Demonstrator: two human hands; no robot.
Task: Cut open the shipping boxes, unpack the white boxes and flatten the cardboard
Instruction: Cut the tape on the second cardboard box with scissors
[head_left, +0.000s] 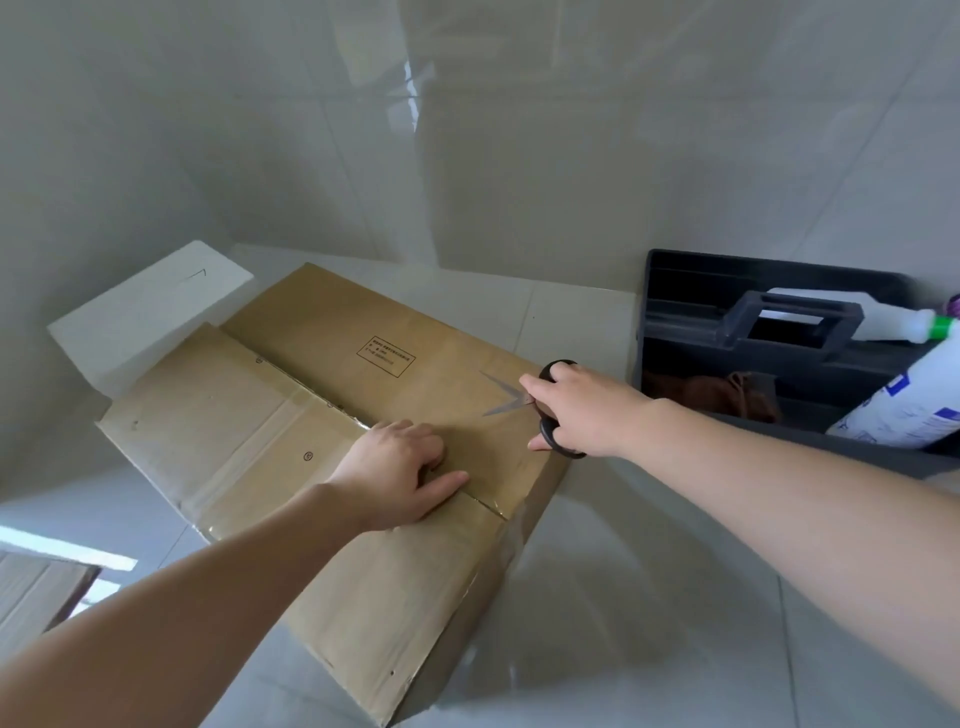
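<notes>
While the big brown shipping box (332, 467) lies on the pale tiled floor (649, 597), it fills the middle of the view, and its two top flaps meet along a taped seam. One white box (150, 317) sits just behind it at the far left, touching its back edge. A dark gray plastic tote (769, 364) with a handle stands near the box on the right, against the wall, and white bottles (904, 400) lie inside it. More cardboard (36, 592) shows at the lower left edge.

The person's left hand (397, 470) rests on top of the box at the seam, with its fingers curled down into the gap and the thumb flat on the flap. The right hand (576, 408) grips black-handled scissors (540, 408) over the right flap. The scissor blades are spread apart and point left toward the seam.
</notes>
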